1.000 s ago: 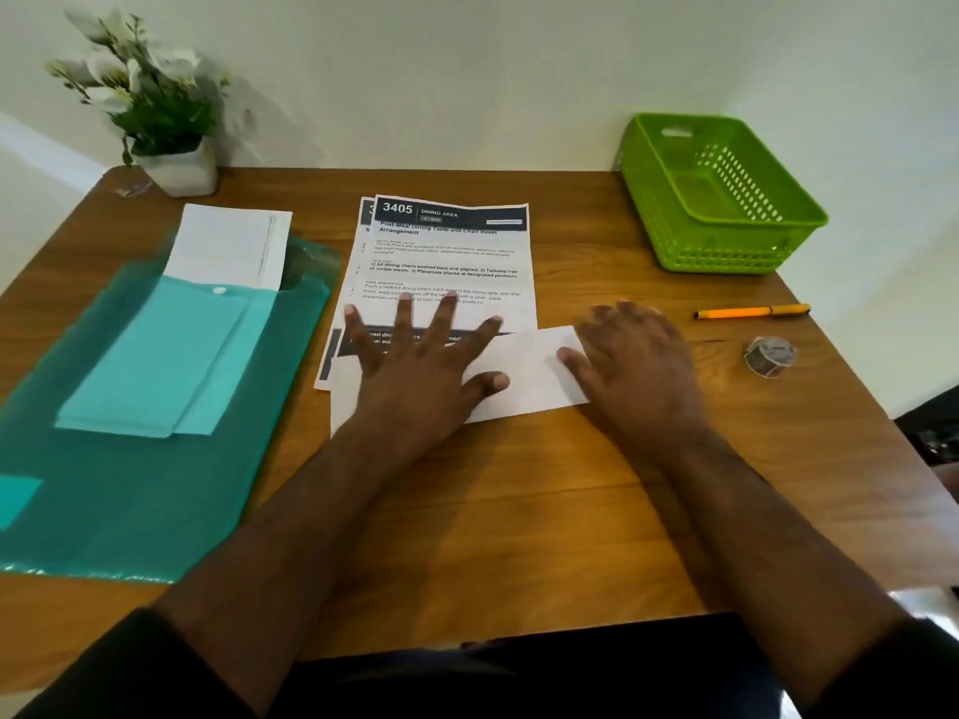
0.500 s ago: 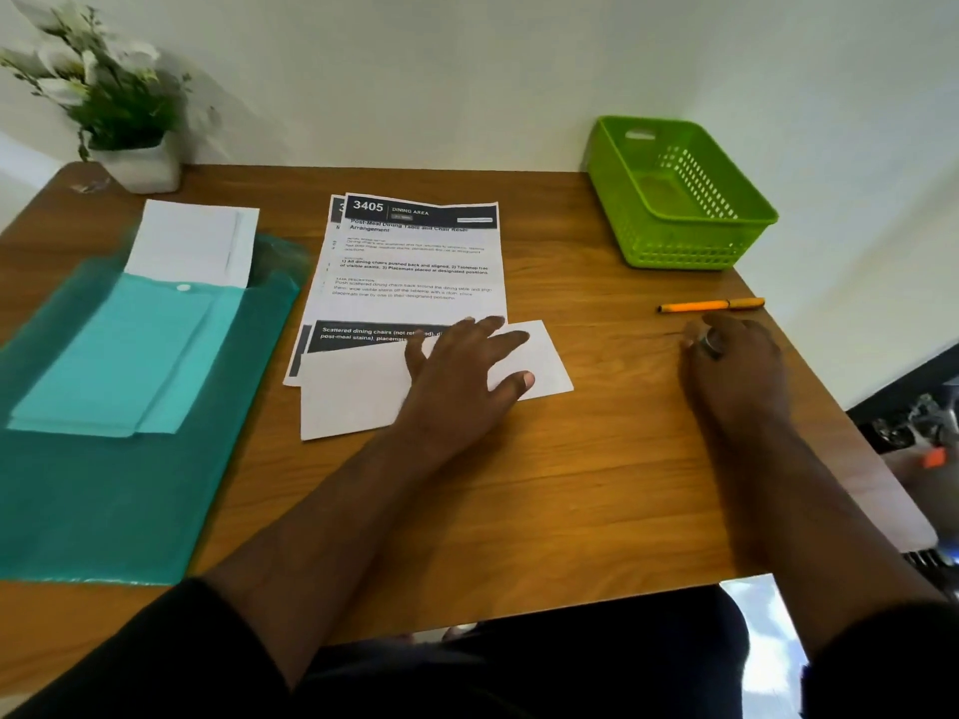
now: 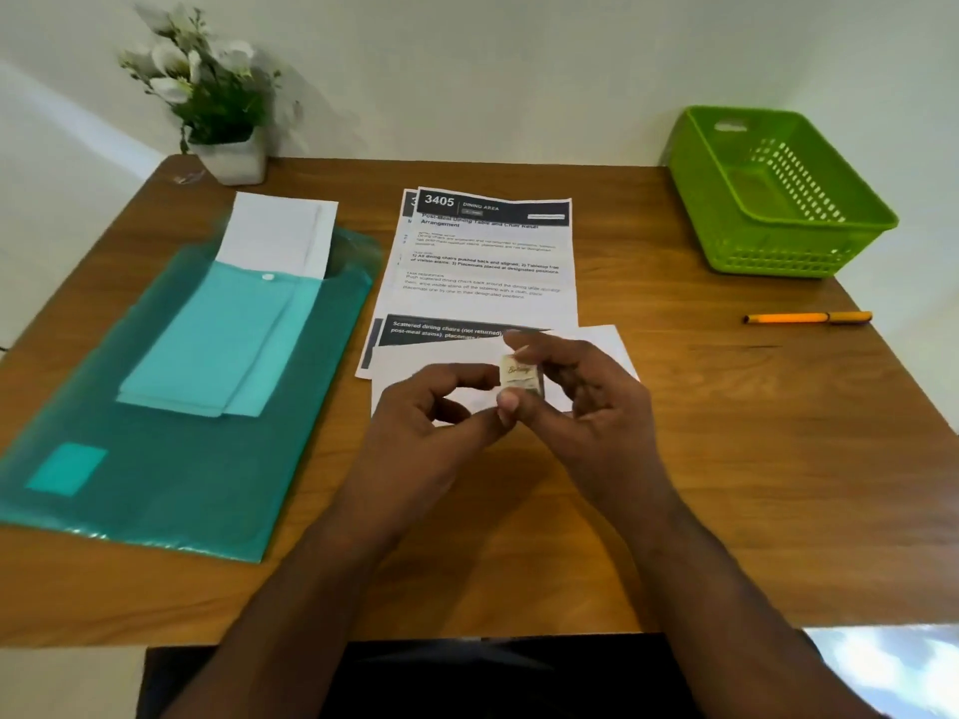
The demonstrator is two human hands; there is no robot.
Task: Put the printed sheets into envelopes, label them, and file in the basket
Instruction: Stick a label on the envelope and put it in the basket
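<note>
A small tape roll (image 3: 520, 378) with a printed pattern is held up just above the white envelope (image 3: 608, 344), which lies across the bottom of the printed sheets (image 3: 488, 262) in the middle of the table. My right hand (image 3: 589, 402) grips the roll, with its forefinger over the top. My left hand (image 3: 430, 428) pinches at the roll's left edge with curled fingers. The green basket (image 3: 778, 246) stands at the far right, with nothing in it.
A teal plastic folder (image 3: 155, 485) with spare white envelopes (image 3: 277, 233) sticking out lies on the left. An orange pen (image 3: 807, 318) lies to the right of the sheets. A potted plant (image 3: 218, 101) stands at the back left corner.
My right hand reached right, picked the tape roll up off the table and brought it over the envelope. My left hand lifted off the envelope and met the roll.
</note>
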